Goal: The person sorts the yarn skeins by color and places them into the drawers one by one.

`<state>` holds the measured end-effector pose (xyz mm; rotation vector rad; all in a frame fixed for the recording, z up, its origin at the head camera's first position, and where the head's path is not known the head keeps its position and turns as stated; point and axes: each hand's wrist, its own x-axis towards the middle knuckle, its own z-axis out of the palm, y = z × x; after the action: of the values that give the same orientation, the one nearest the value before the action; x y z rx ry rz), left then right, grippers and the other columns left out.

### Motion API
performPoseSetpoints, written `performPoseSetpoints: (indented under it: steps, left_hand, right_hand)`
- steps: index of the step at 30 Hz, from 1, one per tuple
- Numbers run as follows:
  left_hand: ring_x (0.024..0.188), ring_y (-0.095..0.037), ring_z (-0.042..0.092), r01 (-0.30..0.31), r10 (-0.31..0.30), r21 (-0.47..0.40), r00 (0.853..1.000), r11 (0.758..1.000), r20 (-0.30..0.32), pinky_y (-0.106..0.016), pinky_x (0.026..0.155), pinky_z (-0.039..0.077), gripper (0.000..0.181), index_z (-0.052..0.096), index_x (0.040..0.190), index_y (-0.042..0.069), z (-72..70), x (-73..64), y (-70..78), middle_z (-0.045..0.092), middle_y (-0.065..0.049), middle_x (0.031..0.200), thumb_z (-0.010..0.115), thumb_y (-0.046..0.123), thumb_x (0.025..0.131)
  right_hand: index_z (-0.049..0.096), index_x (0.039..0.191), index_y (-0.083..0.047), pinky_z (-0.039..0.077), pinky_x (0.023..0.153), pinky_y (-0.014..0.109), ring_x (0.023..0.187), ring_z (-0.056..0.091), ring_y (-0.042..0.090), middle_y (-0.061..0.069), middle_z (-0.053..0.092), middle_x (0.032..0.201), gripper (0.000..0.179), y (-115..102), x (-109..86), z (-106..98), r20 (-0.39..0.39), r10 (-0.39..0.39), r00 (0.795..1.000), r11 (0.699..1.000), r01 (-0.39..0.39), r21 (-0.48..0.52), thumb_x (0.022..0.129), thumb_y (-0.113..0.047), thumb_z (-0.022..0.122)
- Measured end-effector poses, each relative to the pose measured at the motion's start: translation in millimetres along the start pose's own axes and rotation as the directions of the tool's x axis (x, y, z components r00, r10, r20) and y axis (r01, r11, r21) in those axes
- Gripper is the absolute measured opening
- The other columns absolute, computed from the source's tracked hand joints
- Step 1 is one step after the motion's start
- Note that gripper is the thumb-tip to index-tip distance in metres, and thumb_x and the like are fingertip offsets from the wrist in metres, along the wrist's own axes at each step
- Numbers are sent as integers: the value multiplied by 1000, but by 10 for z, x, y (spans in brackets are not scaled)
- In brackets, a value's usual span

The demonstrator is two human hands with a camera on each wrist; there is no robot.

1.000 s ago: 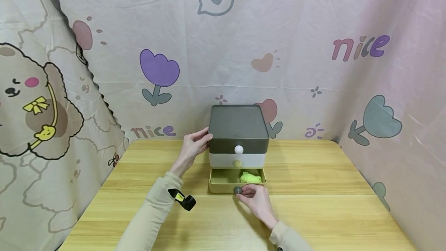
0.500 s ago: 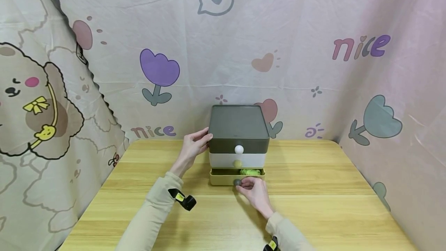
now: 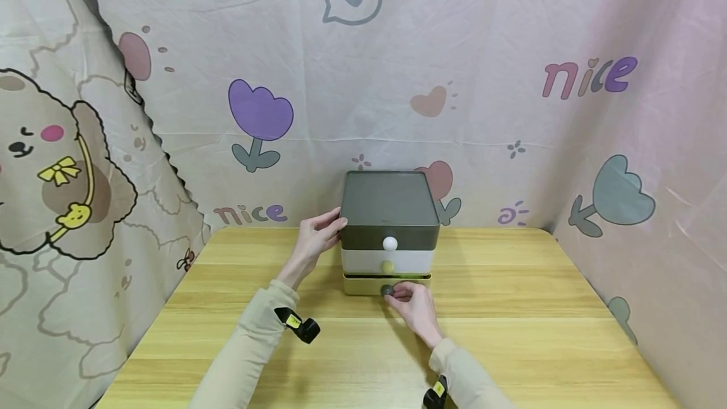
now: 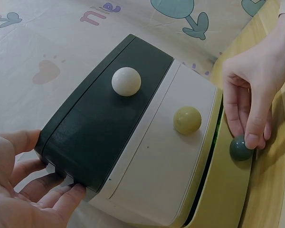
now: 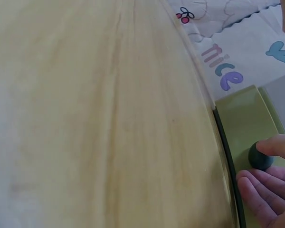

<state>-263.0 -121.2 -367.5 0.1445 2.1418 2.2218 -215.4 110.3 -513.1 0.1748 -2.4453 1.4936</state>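
Observation:
A small stacked drawer unit (image 3: 389,197) stands at the back of the table, with a dark grey top drawer (image 4: 92,126), a white middle drawer (image 4: 154,152) and a yellow-green bottom drawer (image 3: 362,286). My left hand (image 3: 314,237) rests against its left side near the top, fingertips touching the wall and edge. With thumb and fingers, my right hand (image 3: 419,313) pinches the dark round knob (image 4: 240,148) of the bottom drawer. That drawer sticks out slightly. Only a sliver of something bright green (image 3: 410,276) shows through the gap; the rest is hidden inside.
A white knob (image 3: 390,243) and a yellow-green knob (image 3: 388,267) project from the upper two drawers, both pushed in. The wooden table (image 3: 511,320) extends to both sides. A printed cloth (image 3: 483,36) hangs behind and at the sides.
The bottom drawer has slid back into the unit along with my right hand, nearly covering the bright green thing inside. My left hand has stayed in place.

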Motion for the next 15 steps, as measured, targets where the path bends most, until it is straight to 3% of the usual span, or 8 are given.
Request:
performPoseSetpoints:
  steps: [7,15]
  left_hand:
    - [131,-25,54,-2,2,-1,1000,1000,2,-43,110,48,51,50,148,8,1,2,-4,46,-13,156,63,15,99]
    - [125,-19,58,2,-2,2,1000,1000,-2,-42,109,49,51,51,148,8,1,4,5,48,-13,155,64,16,99]
  right_hand:
    - [74,83,-3,57,64,17,69,72,14,8,77,77,13,15,43,15,-24,-20,1000,999,19,-39,77,-10,84]
    - [74,84,-2,57,64,16,70,73,18,10,77,77,15,27,80,21,-23,-8,1000,1000,8,-14,76,-9,84]
